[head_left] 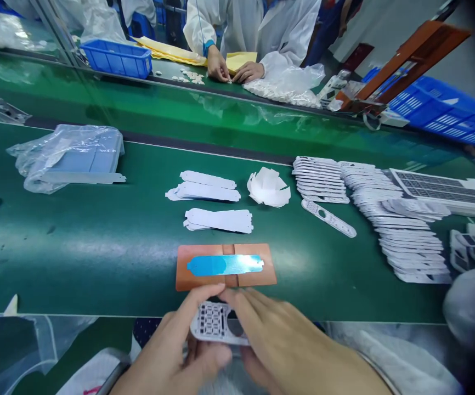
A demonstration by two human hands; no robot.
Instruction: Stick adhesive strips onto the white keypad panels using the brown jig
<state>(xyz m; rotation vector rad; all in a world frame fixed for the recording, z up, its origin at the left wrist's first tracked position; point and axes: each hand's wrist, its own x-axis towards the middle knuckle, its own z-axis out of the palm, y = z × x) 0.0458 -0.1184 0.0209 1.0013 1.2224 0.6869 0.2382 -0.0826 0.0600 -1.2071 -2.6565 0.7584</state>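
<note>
Close to the table's front edge, both my hands grip a white remote-control faceplate (213, 322) with rows of small button holes and a larger round opening. My left hand (180, 343) is closed on its left end, thumb along the lower edge. Across its right part lies my right hand (287, 340), fingers wrapped over it and hiding that end. Just beyond is an orange-brown block (184, 281) holding a shiny blue strip (226, 265). A single similar faceplate (328, 218) lies further right.
White strips lie in two piles (208, 189) (219, 220) beside a fan of white paper (269, 187). Many faceplates (402, 230) are stacked at right. A plastic-wrapped bundle (83, 153) sits left. Behind a clear partition, a co-worker's hands (219, 66) handle small pieces.
</note>
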